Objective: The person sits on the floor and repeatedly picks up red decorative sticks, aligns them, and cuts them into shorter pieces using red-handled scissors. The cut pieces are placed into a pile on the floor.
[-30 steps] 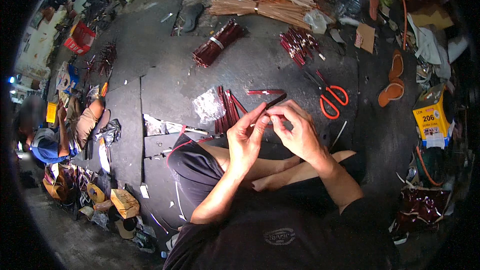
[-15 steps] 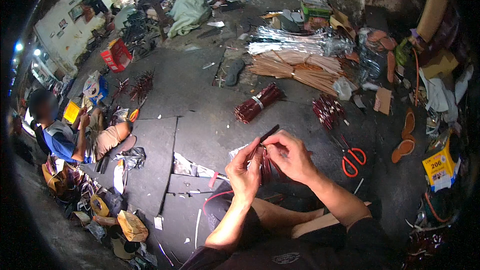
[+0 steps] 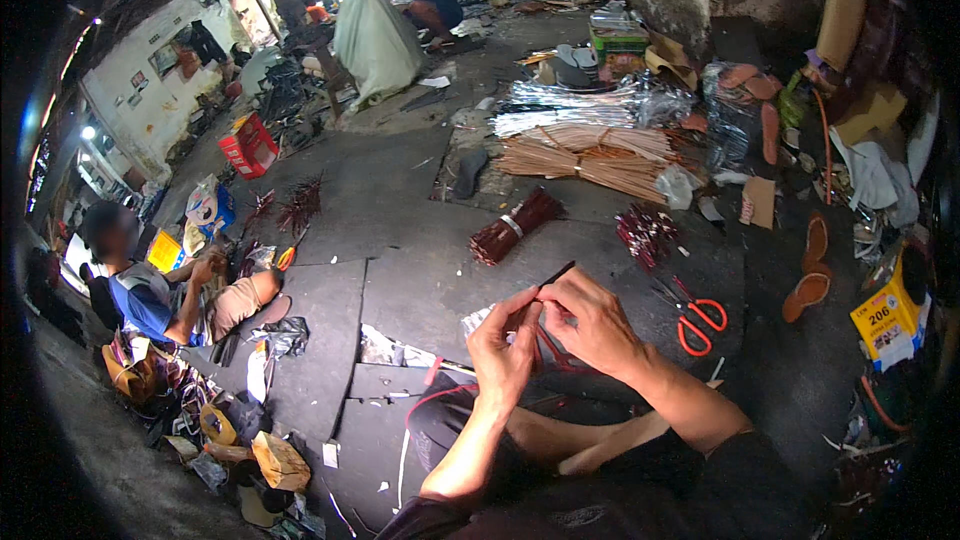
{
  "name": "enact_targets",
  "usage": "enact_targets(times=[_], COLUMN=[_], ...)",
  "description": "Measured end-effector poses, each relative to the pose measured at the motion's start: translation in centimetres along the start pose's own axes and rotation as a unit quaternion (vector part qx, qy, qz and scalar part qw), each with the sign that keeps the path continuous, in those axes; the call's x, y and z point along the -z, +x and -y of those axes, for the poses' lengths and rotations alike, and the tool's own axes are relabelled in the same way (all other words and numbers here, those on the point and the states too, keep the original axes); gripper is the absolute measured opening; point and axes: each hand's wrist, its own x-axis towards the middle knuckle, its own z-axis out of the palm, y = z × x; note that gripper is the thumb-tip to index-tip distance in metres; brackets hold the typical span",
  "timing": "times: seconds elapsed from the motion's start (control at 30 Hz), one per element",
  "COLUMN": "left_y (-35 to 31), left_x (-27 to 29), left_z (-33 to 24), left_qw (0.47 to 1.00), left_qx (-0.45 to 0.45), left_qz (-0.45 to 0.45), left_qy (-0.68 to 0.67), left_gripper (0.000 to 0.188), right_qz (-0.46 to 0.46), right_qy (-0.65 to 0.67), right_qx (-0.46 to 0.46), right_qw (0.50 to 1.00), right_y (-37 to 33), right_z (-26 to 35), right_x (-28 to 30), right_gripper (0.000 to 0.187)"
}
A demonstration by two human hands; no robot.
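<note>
My left hand and my right hand meet in front of me, fingertips pinched close together. Between them is a dark narrow strip, its end sticking out above the fingers. Dark red strips hang below the pinch, partly hidden by my hands. Beyond my hands lies a tied bundle of dark red strips. A looser pile of dark red strips with pale ends is to its right. Scissors with orange-red handles rest on the floor right of my right hand.
Farther off are bundles of tan strips and silvery strips. Sandals and a yellow box stand right. At left sits a person by a heap of scraps; another crouches behind a pale sack.
My hands have drawn closer together, and less of the dark strip shows above the fingers. The far person's pale sack is lifted taller. The view has shifted slightly.
</note>
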Motion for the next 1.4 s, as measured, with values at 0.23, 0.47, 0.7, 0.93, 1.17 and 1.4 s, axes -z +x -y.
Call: enact_targets(times=[0.23,0.47,0.7,0.93,1.17,1.4], left_y=[-2.1,-3.2,-3.0,-2.8,-2.9,-2.7], left_x=[-4.9,-5.6,-6.5,-6.1,-5.3,-4.4], left_z=[-1.5,-1.4,-0.9,-1.8,-2.4,-2.8], left_qw=[0.977,0.972,0.968,0.974,0.974,0.976], left_qx=[0.041,0.043,0.04,0.015,0.009,-0.012], left_qz=[-0.007,0.013,0.037,0.055,0.068,0.116], left_qy=[-0.209,-0.229,-0.247,-0.218,-0.216,-0.182], left_gripper=[0.022,0.024,0.021,0.021,0.021,0.02], right_qz=[-0.14,-0.149,-0.161,-0.161,-0.119,-0.101], right_qy=[0.173,0.162,0.07,0.164,0.23,0.414], right_qx=[-0.196,-0.155,-0.081,-0.112,-0.128,-0.225], right_qw=[0.955,0.963,0.981,0.967,0.958,0.876], right_y=[-3.9,-5.6,-5.9,-5.7,-5.9,-6.4], right_z=[0.5,0.6,-0.6,-0.6,-0.4,-0.5], right_x=[3.0,3.3,4.0,4.3,4.5,4.5], right_gripper=[0.019,0.017,0.017,0.017,0.012,0.013])
